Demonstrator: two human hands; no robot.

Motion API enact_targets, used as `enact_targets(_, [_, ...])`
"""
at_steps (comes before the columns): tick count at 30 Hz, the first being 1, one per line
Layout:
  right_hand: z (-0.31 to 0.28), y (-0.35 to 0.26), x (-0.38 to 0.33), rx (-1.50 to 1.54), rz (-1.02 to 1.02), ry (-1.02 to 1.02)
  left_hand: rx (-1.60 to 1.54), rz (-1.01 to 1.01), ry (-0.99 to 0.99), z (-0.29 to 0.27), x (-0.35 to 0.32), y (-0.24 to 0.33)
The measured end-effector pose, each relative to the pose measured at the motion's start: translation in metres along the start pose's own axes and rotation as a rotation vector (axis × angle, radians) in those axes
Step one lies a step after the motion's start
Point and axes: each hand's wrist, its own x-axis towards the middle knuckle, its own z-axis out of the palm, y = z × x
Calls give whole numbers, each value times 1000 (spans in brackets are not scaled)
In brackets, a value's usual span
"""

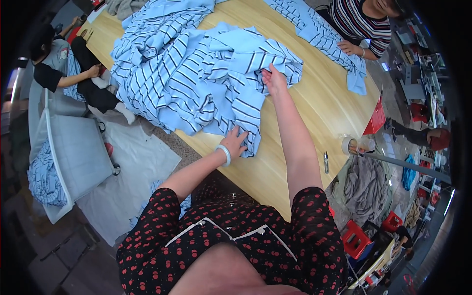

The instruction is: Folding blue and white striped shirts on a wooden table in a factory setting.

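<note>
A large heap of light blue knit garments with black and white stripes (172, 73) covers the far part of the wooden table. My left hand (233, 142), with a pale bracelet at the wrist, lies with fingers spread on the near edge of one striped piece. Farther off and to the right, my right hand (274, 80) is closed on the same heap, its curled fingers at a fold of the striped garment. The fold partly hides those fingertips. Which layer they hold is not clear.
A slim dark pen-like tool (326, 162) and a clear cup (351, 146) sit near the table's right edge. A co-worker's hand (349, 47) rests on striped fabric at far right. At left are a seated person (59, 73) and a pale wheeled bin (83, 152) holding striped fabric.
</note>
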Motion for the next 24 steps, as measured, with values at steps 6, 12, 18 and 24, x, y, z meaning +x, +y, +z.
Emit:
enact_targets(6, [-6, -59, -68, 77, -272, -153, -71, -90, 129, -2, 9, 1])
enact_targets(12, [-6, -122, -182, -16, -338, -329, -472, -160, 751, -17, 40, 44])
enact_targets(18, [-30, -142, -277, -114, -435, -533, -655, -125, 1114, -65, 54, 85])
enact_targets(24, [-62, -174, -347, -127, -501, -734, -187, 239, 1264, -129, 33, 146])
